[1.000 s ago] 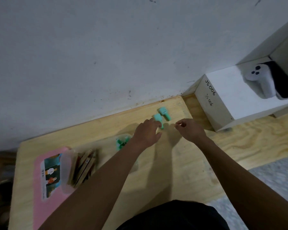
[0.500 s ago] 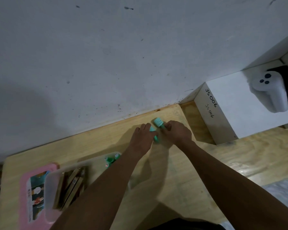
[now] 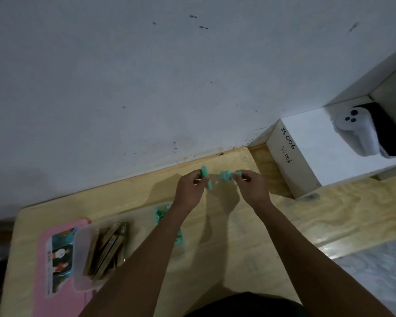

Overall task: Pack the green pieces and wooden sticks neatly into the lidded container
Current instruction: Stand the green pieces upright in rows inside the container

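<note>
Single head view — looking steeply down, near the table (image 3: pixel 133 197).

Dim, soft picture; edges bowed, perhaps motion-blurred; faint shadows.

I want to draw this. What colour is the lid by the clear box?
The lid is pink, with a picture label; head view.

Left hand (image 3: pixel 189 191) pinches one green piece (image 3: pixel 205 177), right hand (image 3: pixel 253 186) another (image 3: pixel 226 175). Clear container (image 3: pixel 82 245) of sticks (image 3: pixel 108 248) sits down-left.
</note>
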Motion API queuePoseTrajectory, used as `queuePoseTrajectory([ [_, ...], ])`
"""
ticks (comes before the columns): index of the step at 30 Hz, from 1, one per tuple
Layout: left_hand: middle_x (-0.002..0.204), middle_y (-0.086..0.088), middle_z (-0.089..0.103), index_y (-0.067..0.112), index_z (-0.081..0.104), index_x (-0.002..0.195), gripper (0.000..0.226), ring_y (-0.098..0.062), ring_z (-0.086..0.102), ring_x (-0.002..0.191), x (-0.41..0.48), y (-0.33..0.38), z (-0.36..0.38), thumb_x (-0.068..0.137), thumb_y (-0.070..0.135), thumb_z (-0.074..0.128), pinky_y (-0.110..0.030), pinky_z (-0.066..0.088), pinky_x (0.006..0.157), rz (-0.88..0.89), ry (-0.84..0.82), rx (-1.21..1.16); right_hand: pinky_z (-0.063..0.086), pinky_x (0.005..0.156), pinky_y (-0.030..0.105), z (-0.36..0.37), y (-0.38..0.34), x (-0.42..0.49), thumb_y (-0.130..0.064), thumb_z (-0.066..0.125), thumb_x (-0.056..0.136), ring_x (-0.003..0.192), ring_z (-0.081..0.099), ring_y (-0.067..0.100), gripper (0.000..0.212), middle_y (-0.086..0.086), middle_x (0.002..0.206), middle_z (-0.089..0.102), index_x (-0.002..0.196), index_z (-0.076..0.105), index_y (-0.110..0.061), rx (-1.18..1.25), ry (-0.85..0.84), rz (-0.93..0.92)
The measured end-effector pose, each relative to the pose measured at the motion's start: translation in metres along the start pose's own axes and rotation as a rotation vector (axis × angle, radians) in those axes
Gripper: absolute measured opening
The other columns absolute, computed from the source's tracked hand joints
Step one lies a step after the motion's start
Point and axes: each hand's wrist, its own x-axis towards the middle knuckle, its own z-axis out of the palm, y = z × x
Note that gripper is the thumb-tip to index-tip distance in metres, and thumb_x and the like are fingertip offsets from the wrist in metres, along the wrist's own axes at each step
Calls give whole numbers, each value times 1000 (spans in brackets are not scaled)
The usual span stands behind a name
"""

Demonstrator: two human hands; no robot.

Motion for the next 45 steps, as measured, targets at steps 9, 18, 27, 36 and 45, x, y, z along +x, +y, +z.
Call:
queuePoseTrajectory([
  [9,111,-9,69,10,56,125,28,-22,65,102,-67,7,-53,99,13,44,-41,53,90,-184,-90,-513,48,57,9,0,-27,-78,-24,62,93,61,63,-2,23,3,98,70,111,70,-13,182,-5,-104],
  [18,98,1,75,24,62,109,17,-16,70,96,-122,-28,-99,97,19,51,-36,56,85,-176,10,-572,50,59,12,19,-50,-137,-28,61,94,76,64,8,24,-7,99,66,116,66,-23,89,-181,-199],
  [27,93,12,65,27,65,95,10,-4,65,81,-165,-57,-122,91,19,59,-28,58,78,-173,147,-405,50,63,26,50,-39,-177,-37,70,85,71,62,3,16,-20,90,64,100,66,-36,-344,-308,-367],
  [36,87,5,70,16,72,108,25,-6,60,71,-175,-73,-111,83,15,67,-4,43,59,-45,110,-105,48,74,28,73,-32,-183,-39,58,91,91,65,13,23,-11,109,69,111,67,-31,-833,-274,-583],
  [45,103,3,67,17,69,112,29,-14,61,75,-170,-86,-97,84,19,66,-4,39,56,5,43,135,39,74,32,94,-36,-180,-30,55,89,87,63,18,19,-5,97,69,99,71,-27,-1067,-235,-593],
])
